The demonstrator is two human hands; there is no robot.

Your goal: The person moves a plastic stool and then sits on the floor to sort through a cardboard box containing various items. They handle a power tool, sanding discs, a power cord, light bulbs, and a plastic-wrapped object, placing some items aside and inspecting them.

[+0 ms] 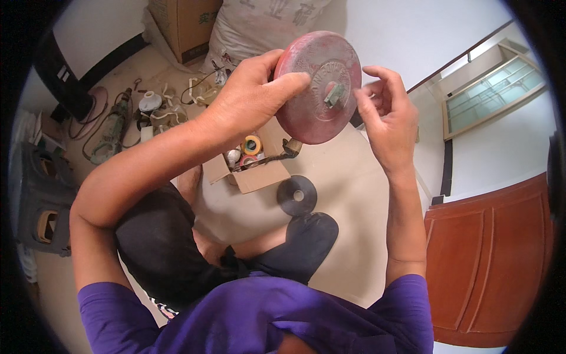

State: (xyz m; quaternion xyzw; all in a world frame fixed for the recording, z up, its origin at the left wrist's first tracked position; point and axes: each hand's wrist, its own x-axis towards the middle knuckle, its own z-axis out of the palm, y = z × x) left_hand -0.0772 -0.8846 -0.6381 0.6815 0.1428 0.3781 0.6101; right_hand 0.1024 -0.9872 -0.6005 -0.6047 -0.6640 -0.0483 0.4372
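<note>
My left hand (256,88) grips a worn red round disc (305,119) by its left edge, the thumb on the face towards me and the fingers behind. Raised lettering rings the disc's centre, where a small green-coated metal piece (335,96) sticks out. At the disc's right edge is my right hand (387,113), its fingers curled and apart, with nothing seen between them. Whether its fingertips touch the rim, I cannot tell. On the floor below lies a flat black disc (289,201) with a hole in its middle.
An open cardboard box (261,177) holds tape rolls and a light bulb. A green corded power tool (116,121) lies at the left, near a grey plastic stool (31,212). A large white sack (247,35) and a carton (179,26) stand beyond. A red-brown wooden door (491,261) is at the right.
</note>
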